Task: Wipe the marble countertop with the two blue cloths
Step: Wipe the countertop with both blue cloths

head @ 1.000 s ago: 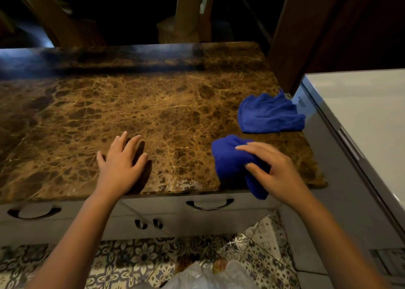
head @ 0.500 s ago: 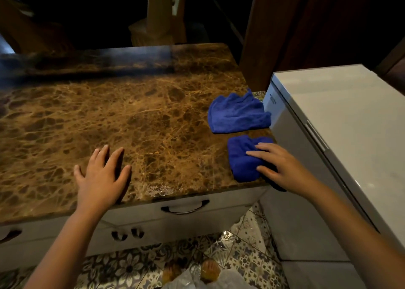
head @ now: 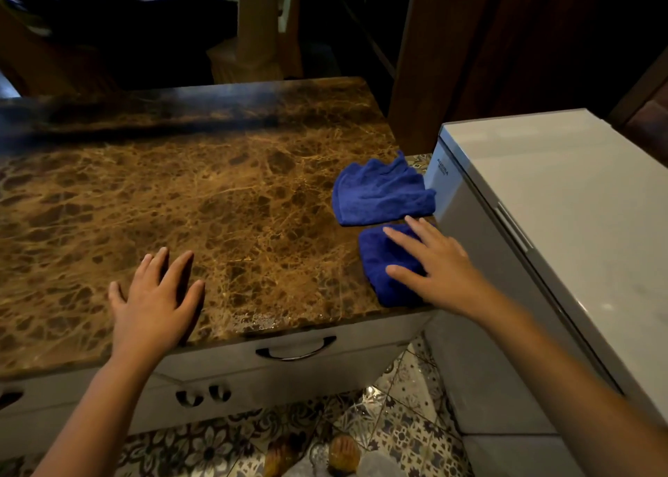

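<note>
Starting at the left, the left hand (head: pixel 153 304) is flat on the marble countertop (head: pixel 224 201), palm down near the front edge, fingers spread and holding nothing. The marble is brown with gold veining and there's a small shiny wet-looking patch (head: pixel 256 323) right at the front edge, just to the right of that hand. Under the edge sits a pale drawer front with a dark curved handle (head: pixel 296 350), and a couple of smaller dark pulls (head: pixel 202 395) lower down to the left.

Moving right, both blue cloths sit at the counter's right end. The far cloth (head: pixel 383 192) is lying loose and rumpled, nobody touching it, with its right edge up against the white appliance. Just in front of it, almost touching, is the near cloth (head: pixel 383 263), a darker bunched one at the front right corner of the counter. The right hand (head: pixel 433 266) is pressed down on top of it, fingers stretched out flat rather than curled around it, so it's pinning the cloth to the marble, not gripping it.

Further right is a white chest freezer (head: pixel 564 201) standing just beside the counter, lid closed. Down below there's patterned floor tile (head: pixel 408 422).
</note>
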`<state>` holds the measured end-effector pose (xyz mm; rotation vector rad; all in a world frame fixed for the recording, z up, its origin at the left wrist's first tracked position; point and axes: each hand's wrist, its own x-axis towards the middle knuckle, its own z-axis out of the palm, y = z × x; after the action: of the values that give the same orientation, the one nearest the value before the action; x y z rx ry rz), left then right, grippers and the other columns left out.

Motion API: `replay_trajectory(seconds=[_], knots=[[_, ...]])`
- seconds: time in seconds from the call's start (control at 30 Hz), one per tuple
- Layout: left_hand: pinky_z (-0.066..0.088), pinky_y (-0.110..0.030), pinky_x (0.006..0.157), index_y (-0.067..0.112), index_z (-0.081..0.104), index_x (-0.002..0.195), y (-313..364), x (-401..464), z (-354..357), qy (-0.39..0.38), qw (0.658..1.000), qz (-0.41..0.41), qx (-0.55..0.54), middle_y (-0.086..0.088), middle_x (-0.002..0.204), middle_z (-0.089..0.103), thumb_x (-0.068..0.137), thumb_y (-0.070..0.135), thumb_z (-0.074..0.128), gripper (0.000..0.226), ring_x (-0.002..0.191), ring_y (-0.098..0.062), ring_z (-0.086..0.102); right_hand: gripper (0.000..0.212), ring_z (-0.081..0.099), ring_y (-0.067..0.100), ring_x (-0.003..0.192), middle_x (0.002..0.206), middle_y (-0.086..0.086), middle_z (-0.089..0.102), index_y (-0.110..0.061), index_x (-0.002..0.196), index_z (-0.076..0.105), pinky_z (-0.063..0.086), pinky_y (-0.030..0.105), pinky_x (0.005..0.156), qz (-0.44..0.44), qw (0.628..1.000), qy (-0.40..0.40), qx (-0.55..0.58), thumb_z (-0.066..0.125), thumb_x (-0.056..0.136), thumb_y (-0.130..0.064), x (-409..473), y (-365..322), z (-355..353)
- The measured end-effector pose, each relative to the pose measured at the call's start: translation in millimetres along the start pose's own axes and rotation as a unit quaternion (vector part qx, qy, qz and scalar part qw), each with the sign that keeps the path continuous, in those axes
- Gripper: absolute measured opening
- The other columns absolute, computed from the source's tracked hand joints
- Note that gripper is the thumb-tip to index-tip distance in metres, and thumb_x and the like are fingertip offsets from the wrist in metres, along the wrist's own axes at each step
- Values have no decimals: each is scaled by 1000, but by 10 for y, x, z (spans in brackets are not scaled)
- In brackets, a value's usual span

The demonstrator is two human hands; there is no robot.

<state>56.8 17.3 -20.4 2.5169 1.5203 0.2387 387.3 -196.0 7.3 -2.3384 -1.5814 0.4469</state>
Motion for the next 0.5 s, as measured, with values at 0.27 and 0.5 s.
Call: replay_trajectory(seconds=[0.27,0.5], knots=[[3,-58,111,30,30,142,9,-9,-15,-13,1000,0,2,-8,156,21,91,49,34,54,144,-23,11,68,-10,20,142,157,-7,3,-56,133,-2,-1,63,109,1,993,52,-110,11,71,-82,-81,51,306],[11,-63,112,31,29,141,425,251,-253,3,997,43,-60,-12,155,19,87,51,45,60,140,-32,19,68,-3,23,143,157,-5,11,-53,137,9,3,63,108,3,991,78,-109,13,74,-78,-73,20,348]])
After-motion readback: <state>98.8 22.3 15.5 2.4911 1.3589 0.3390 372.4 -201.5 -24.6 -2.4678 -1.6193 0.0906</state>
